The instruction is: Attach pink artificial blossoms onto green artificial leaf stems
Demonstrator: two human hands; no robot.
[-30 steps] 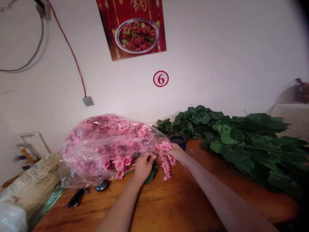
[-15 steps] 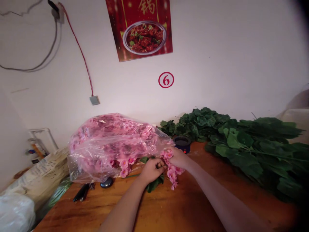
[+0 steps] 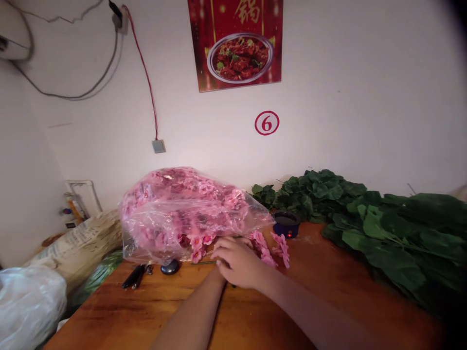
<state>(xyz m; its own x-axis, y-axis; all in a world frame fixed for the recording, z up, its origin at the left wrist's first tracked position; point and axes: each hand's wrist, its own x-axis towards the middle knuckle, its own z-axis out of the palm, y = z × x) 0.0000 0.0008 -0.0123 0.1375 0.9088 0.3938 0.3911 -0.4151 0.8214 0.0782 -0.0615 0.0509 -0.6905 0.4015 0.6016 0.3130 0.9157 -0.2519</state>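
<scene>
My right hand (image 3: 241,262) crosses over my left hand (image 3: 218,276), with its fingers bent and reaching left. Whatever lies between those fingers is hidden. Of my left hand only the wrist side shows, and its fingers are covered. A thin green stem (image 3: 204,263) runs left from under the hands. Pink artificial flower sprays (image 3: 261,248) stick out to the right of the hands, near a second pink spray (image 3: 280,250). Behind the hands lies a clear plastic bag (image 3: 160,214) full of pink flowers, with some blossoms (image 3: 197,248) poking out at its front.
A small dark round pot (image 3: 286,223) with a red light stands behind the flowers. Green leaf sprays (image 3: 379,233) cover the table's right side. A black round object (image 3: 170,266) and keys with a black holder (image 3: 134,277) lie at left. Sacks (image 3: 83,238) stand beyond the wooden table (image 3: 109,321).
My right hand has moved left from the pink flowers and now covers my left hand. The flowers it was at now show to the right. The view has swung slightly left.
</scene>
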